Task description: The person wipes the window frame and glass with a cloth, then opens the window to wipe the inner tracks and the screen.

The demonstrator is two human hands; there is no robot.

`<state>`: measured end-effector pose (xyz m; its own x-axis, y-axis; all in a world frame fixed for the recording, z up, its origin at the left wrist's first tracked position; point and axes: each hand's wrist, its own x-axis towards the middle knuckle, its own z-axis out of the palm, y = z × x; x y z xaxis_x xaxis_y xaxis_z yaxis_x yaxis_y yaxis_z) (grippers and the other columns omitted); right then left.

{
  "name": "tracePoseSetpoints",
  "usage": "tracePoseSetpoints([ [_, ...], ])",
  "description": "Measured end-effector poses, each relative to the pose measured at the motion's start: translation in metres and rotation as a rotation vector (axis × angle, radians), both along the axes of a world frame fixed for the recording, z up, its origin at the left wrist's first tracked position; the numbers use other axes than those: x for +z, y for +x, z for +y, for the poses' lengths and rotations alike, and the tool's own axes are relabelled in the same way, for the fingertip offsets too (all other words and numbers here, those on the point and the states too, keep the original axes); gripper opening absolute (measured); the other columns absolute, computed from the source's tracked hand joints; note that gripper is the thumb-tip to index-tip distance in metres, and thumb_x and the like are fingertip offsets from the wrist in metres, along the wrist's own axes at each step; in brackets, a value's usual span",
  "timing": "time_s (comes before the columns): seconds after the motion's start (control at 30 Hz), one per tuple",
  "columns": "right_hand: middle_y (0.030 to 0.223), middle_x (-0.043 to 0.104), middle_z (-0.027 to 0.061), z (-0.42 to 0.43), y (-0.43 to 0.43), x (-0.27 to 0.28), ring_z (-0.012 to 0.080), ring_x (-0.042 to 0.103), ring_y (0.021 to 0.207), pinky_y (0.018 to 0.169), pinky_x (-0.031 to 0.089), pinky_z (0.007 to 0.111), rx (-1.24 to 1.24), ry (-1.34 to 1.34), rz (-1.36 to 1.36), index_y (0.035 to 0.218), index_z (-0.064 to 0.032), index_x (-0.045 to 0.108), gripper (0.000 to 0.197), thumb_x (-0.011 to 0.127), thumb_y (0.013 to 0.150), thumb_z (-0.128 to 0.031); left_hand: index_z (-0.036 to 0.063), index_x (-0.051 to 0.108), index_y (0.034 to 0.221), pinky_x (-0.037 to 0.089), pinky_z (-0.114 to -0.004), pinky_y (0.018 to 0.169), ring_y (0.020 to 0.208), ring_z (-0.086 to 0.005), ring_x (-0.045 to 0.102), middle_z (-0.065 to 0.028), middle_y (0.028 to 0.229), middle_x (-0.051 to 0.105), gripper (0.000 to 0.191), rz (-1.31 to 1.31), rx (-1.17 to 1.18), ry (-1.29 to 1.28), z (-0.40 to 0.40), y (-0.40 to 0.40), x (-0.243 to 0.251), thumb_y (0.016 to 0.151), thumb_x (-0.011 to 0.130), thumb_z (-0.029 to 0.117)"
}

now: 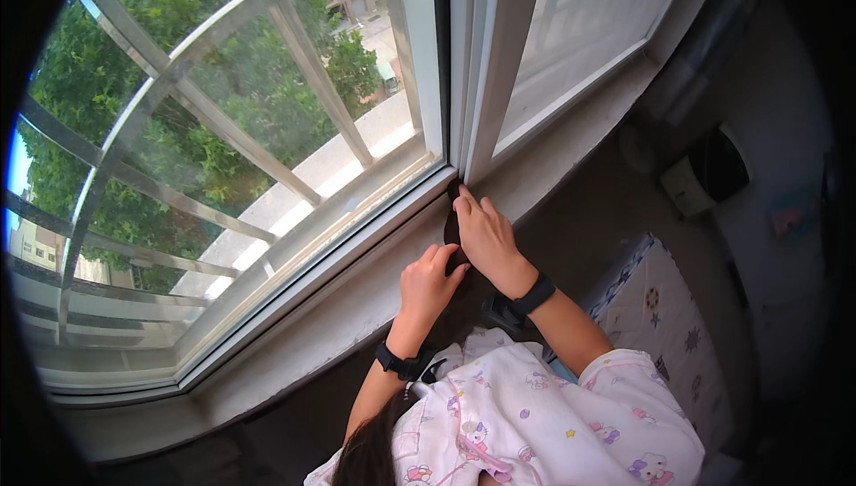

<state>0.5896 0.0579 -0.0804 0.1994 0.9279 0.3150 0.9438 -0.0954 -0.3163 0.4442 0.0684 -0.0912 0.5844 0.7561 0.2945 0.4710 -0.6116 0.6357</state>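
A dark, soft-looking piece, perhaps a cloth (pixel 452 222), lies over the inner window sill (pixel 361 295) by the foot of the window's upright frame (pixel 459 85). My right hand (pixel 491 235) presses on its upper part, the fingertips reaching the corner where the frame meets the sill. Lower down, my left hand (pixel 426 282) pinches its near end between thumb and fingers. Part of the dark piece is hidden under my right hand. Each wrist wears a black band.
Left of the frame is a glass pane with curved metal bars (pixel 221 145) and trees beyond. A white-framed sash (pixel 582 51) stands to the right. Below right are a patterned bed or mattress (pixel 669 332) and a white and black bin-like object (pixel 707 171) on the dim floor.
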Motion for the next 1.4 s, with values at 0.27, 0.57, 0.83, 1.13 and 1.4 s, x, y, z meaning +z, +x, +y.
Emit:
tracePoseSetpoints([
  [0.27,0.099,0.059,0.0112,-0.009,-0.023,0.000,0.0342,0.057,0.086,0.072,0.049,0.044,0.232,0.020,0.357,0.093,-0.0032,0.052,0.018,0.051,0.076,0.004,0.0086,0.064,0.094,0.049,-0.038,0.061,0.072,-0.0319,0.061,-0.0086,0.083,0.062,0.029,-0.009,0.040,0.001,-0.010,-0.021,-0.016,0.071,0.075,0.021],
  [0.57,0.112,0.061,0.0156,-0.009,-0.001,-0.009,0.0316,0.059,0.099,0.086,0.047,0.039,0.264,0.067,0.745,0.108,-0.0021,0.050,0.032,0.052,0.076,0.002,0.0047,0.065,0.092,0.049,-0.035,0.063,0.072,-0.0295,0.062,-0.0116,0.081,0.063,0.030,-0.121,0.051,-0.045,-0.022,-0.018,-0.008,0.068,0.078,0.017],
  [0.83,0.100,0.066,0.0140,-0.036,-0.010,-0.020,0.0264,0.063,0.098,0.087,0.048,0.034,0.119,0.116,0.758,0.114,-0.0021,0.049,0.039,0.064,0.078,-0.005,0.0031,0.063,0.093,0.050,-0.035,0.065,0.073,-0.0298,0.062,-0.0120,0.083,0.063,0.031,-0.167,0.033,-0.200,-0.039,-0.023,-0.008,0.068,0.078,0.016],
  [1.13,0.101,0.060,0.0048,-0.079,-0.003,0.020,0.0112,0.057,0.097,0.090,0.044,0.025,0.186,-0.058,1.630,0.112,-0.0032,0.052,0.029,0.059,0.084,0.002,0.0051,0.064,0.096,0.048,-0.031,0.060,0.067,-0.0230,0.059,-0.0093,0.084,0.062,0.034,-0.142,-0.202,-0.278,-0.046,-0.040,-0.001,0.069,0.078,0.018],
  [1.4,0.097,0.061,0.0048,-0.115,-0.013,0.062,0.0110,0.058,0.094,0.087,0.046,0.026,0.248,-0.078,1.324,0.111,-0.0018,0.055,0.026,0.056,0.085,0.003,0.0040,0.066,0.094,0.030,-0.020,0.048,0.053,-0.0038,0.039,-0.0001,0.081,0.062,0.016,-0.521,-0.157,-0.577,-0.028,-0.075,0.014,0.078,0.068,0.007],
])
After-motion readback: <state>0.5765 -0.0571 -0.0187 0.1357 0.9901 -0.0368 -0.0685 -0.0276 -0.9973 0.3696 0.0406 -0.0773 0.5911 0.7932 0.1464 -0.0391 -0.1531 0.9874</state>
